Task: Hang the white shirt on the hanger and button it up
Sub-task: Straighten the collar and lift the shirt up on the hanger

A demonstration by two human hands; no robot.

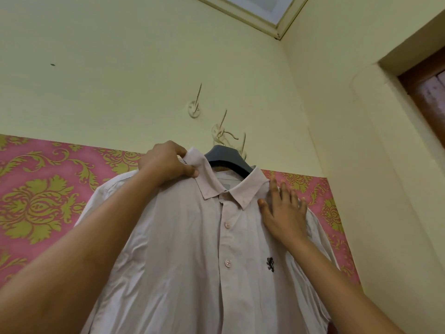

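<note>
support: pale yellow wall [120, 56], pink-and-gold wallpaper [48, 189] across its lower part | fixtures: bare hook [195, 109] upper left; next hook [220, 131] carries a dark hanger [226, 157] | load: white shirt [187, 249] draped on the hanger, hanging against the wallpaper

No readable text; the white shirt [187, 261] carries only a small dark animal emblem [270, 264] on its chest.
</note>
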